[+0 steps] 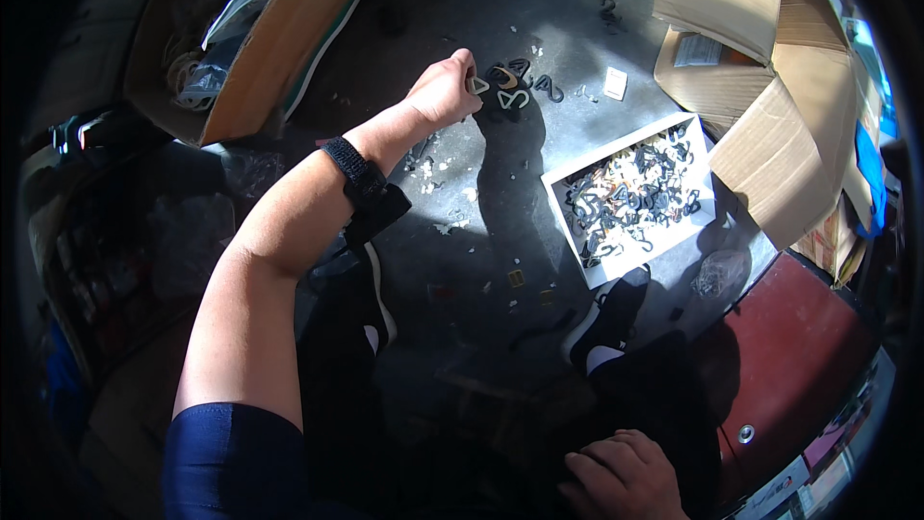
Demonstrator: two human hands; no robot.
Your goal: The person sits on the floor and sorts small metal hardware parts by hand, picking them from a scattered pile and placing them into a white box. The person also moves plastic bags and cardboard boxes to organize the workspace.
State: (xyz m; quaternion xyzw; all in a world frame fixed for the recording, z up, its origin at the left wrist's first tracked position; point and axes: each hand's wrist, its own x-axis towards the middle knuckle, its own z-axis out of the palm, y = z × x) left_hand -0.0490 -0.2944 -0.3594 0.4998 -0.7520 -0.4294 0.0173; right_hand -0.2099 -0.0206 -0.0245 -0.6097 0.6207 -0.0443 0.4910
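My left hand (442, 90) reaches out low over the dark floor, its thumb and fingers closed around a small light plastic hook (477, 85). Just to the right of the fingertips lies a little heap of black hooks (548, 88), with a pale hook (513, 99) and a tan hook (507, 77) among them. My right hand (624, 473) rests on my right thigh, loosely spread, with nothing visible in it; its palm is hidden. A white shallow box (570, 235) filled with many black and pale hooks stands by my right shoe.
An open cardboard box (765, 152) stands right of the white box, flaps spread. Another carton (253, 65), at upper left, holds plastic bags. A white card (615, 83) and pale scraps (427, 173) lie on the floor. At lower right is a dark red panel (794, 347).
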